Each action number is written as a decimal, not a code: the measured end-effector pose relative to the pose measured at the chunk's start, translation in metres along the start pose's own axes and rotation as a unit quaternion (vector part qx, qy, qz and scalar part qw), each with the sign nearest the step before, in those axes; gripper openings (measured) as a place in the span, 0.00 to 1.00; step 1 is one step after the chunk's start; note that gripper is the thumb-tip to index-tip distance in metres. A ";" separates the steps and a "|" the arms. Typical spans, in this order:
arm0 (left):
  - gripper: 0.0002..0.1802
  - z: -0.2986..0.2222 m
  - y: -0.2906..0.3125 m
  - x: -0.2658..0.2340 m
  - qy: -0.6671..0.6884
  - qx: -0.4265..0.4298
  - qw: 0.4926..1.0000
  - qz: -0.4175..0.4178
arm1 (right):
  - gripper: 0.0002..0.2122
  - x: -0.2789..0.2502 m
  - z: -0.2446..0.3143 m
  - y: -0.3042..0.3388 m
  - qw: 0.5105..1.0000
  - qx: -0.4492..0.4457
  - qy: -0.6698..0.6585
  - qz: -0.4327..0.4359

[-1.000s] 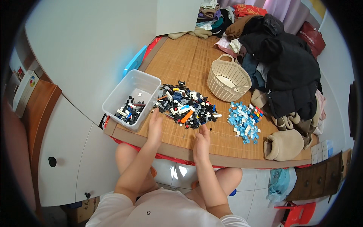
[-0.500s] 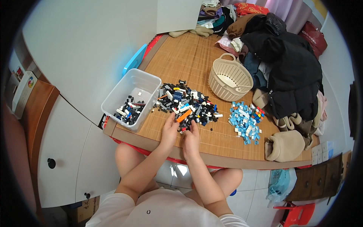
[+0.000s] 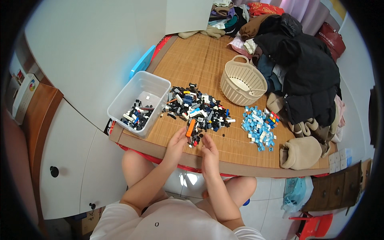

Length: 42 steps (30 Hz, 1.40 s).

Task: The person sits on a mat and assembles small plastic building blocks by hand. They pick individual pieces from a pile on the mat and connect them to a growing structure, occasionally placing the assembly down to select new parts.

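Glossy plastic bricks (image 3: 200,109), smooth plastic bin (image 3: 138,89), finely ribbed wood-like mat (image 3: 190,60).

A home, by its clothes pile (image 3: 310,76), lilac curtain (image 3: 297,11), woven mat (image 3: 192,60) and white cabinet (image 3: 96,48).

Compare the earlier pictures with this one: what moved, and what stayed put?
The orange piece and a small cluster of pieces have been drawn out of the main pile toward the person. The left hand has come rightward from beside the box; the right hand has drawn slightly nearer the person. The plastic box, basket and puzzle cube stayed.
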<state>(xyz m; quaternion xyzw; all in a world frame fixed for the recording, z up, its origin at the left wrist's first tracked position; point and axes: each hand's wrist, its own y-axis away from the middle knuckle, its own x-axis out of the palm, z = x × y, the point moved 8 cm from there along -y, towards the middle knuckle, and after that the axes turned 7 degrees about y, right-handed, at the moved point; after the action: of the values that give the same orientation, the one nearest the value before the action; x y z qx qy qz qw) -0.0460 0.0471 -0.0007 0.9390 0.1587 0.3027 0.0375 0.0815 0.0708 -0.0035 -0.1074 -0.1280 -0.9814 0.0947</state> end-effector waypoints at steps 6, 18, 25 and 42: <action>0.29 -0.003 0.025 -0.009 0.026 -0.023 0.999 -0.017 | 0.26 -0.003 -0.007 0.025 0.999 0.034 -0.021 -0.003; 0.30 0.023 0.038 0.007 0.094 -0.075 0.993 -0.009 | 0.29 0.026 -0.019 0.021 0.998 0.044 -0.044 0.022; 0.28 0.028 0.038 0.019 0.127 -0.065 0.990 -0.007 | 0.28 0.029 -0.025 0.021 0.992 0.048 -0.118 0.020; 0.25 0.030 0.044 0.018 0.147 -0.036 0.988 -0.039 | 0.26 0.025 -0.024 0.031 0.993 -0.009 -0.120 -0.017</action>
<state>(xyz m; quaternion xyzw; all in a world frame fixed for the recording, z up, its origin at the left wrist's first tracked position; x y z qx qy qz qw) -0.0029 0.0121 -0.0082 0.8754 0.1882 0.4413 0.0589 0.0594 0.0310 -0.0132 -0.2234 -0.1319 -0.9639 0.0606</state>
